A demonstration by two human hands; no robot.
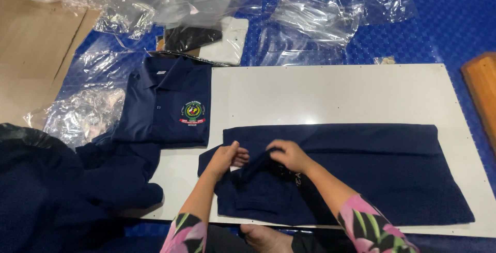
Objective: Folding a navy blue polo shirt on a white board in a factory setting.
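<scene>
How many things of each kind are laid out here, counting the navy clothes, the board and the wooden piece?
Navy shirt being folded, under both the left hand and right hand: 1
Folded navy shirt with a badge: 1
Heap of loose navy clothes, number inside unclear: 1
White board: 1
Wooden piece: 1
Total: 5, leaving out the clear plastic bags, too crumpled to count.

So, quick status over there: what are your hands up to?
Left hand and right hand both pinching the navy shirt, spread on the white board. Folded polo lies left. Nothing between the hands.
</scene>
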